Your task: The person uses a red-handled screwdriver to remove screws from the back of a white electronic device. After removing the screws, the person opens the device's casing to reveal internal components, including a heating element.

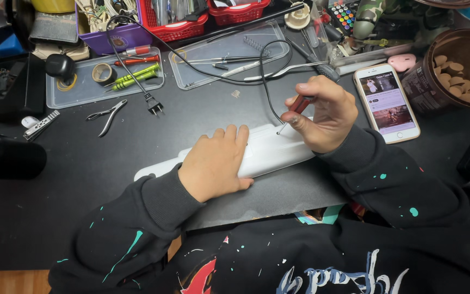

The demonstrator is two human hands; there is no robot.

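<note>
1. Broadly, the black matte counter fills most of the frame, its upper edge crowded with clutter.
2. Next in size, a long white plastic housing, smooth and rounded, lies slantwise across the middle of the frame, reaching from lower left toward the centre right.
3. At the upper right sits a round brown tub of pale wooden discs; left of it lies a white smartphone with a lit screen.
4. Two clear flat plastic trays hold small tools along the upper left and upper centre; red baskets sit behind them.
5. The left hand lies flat on the housing, fingers stretched together, pressing it down rather than gripping.
6. The right hand has its fingers closed around a small red-handled screwdriver, whose thin metal tip meets the housing's upper right end.
7. Judging by that, the screw work looks under way; whether the screw is loose or tight cannot be told.
8. Smallest, a black cord with a two-pin plug and steel pliers lie at centre left.
</note>
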